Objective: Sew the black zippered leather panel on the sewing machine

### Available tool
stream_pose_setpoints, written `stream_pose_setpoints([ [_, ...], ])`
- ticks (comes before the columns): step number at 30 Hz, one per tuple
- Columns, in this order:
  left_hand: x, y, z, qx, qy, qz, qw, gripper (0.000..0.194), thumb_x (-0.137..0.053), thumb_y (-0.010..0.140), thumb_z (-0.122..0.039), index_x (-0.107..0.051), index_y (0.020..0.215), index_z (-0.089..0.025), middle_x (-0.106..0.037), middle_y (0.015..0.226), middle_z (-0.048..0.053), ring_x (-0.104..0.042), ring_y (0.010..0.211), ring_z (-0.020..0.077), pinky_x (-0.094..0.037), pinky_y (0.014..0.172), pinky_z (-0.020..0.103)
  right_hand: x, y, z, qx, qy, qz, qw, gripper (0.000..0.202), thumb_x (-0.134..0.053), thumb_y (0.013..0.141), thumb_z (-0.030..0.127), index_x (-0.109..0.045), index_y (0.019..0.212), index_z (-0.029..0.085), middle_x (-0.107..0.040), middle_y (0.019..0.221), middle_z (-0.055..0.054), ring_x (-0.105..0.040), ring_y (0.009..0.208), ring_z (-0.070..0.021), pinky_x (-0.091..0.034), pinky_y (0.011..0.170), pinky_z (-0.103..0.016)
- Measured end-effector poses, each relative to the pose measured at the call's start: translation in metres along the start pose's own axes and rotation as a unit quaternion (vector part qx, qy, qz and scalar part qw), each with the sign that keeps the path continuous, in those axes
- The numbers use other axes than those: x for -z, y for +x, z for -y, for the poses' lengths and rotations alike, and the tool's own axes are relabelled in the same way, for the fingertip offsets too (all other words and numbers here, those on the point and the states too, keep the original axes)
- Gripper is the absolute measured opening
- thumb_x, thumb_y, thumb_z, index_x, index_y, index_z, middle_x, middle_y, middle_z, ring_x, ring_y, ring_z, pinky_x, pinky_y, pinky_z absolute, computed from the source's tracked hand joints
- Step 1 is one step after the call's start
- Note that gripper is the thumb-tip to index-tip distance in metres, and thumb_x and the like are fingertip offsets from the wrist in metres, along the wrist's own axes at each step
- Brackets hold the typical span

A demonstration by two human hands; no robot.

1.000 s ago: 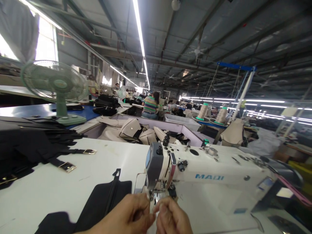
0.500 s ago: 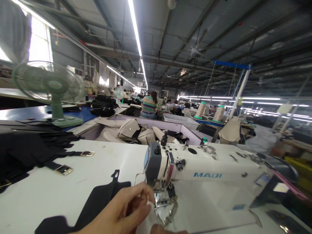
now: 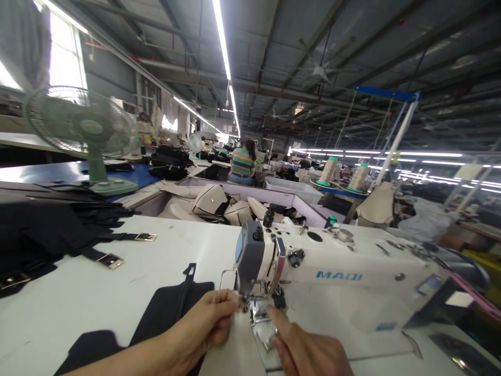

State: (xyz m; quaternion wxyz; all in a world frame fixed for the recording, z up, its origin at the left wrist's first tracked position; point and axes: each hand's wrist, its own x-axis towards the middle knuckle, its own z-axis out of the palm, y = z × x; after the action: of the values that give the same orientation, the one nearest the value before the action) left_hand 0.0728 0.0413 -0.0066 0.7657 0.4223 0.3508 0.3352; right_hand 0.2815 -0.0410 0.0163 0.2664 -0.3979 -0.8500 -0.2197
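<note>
We list: left hand (image 3: 211,321), fingertips together, contents unclear; right hand (image 3: 307,344), fingers apart, back at sewing machine (image 3: 340,261), so both attend it.

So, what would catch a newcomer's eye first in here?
Probably the white sewing machine lettered MAQI, right of centre, with the left hand's fingers and the right hand's fingers close to its needle end. Then, at the left, the pale green fan on a blue tabletop, and in front of it the heap of black pieces with gold buckles.
</note>
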Motion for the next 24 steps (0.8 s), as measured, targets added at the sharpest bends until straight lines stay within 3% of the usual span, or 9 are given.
stream_pose_setpoints([
  [6,-0.003,0.016,-0.001,0.029,0.045,0.016,0.998,0.035,-0.076,0.065,-0.041,-0.049,0.071,-0.019,-0.028,0.045,-0.012,-0.012,0.040,0.0043,-0.004,0.039,0.023,-0.015,0.012,-0.007,0.028,-0.035,0.025,0.999,0.052,-0.036,0.092,0.006,-0.034,0.144,0.008,-0.061,0.067,0.001,-0.059,0.047,-0.0123,-0.043,0.043,-0.023],
  [11,-0.010,0.018,0.001,0.027,0.064,0.002,0.998,0.033,-0.076,0.061,-0.034,-0.047,0.060,-0.019,-0.026,0.041,-0.012,-0.011,0.038,0.0036,-0.004,0.038,0.023,-0.033,0.015,-0.005,0.015,-0.082,0.019,0.996,0.051,-0.036,0.089,0.004,-0.038,0.140,0.007,-0.059,0.063,0.002,-0.059,0.045,-0.0153,-0.036,0.038,-0.030],
  [19,-0.003,0.011,0.000,-0.006,0.050,-0.019,0.999,0.038,-0.070,0.069,-0.049,-0.048,0.072,-0.019,-0.022,0.047,-0.013,-0.008,0.042,0.0047,-0.003,0.039,0.023,-0.030,0.019,-0.007,0.018,-0.055,0.006,0.998,0.046,-0.037,0.091,0.007,-0.041,0.137,0.010,-0.058,0.061,0.004,-0.059,0.045,-0.0140,-0.035,0.039,-0.030],
  [24,-0.011,0.017,-0.004,0.001,0.056,-0.021,0.998,0.026,-0.069,0.064,-0.033,-0.047,0.066,-0.019,-0.024,0.045,-0.012,-0.011,0.040,0.0046,-0.004,0.038,0.024,-0.034,0.017,-0.009,0.042,-0.097,-0.016,0.994,0.045,-0.037,0.090,0.004,-0.044,0.134,0.006,-0.056,0.058,0.003,-0.056,0.043,-0.0132,-0.032,0.039,-0.028],
])
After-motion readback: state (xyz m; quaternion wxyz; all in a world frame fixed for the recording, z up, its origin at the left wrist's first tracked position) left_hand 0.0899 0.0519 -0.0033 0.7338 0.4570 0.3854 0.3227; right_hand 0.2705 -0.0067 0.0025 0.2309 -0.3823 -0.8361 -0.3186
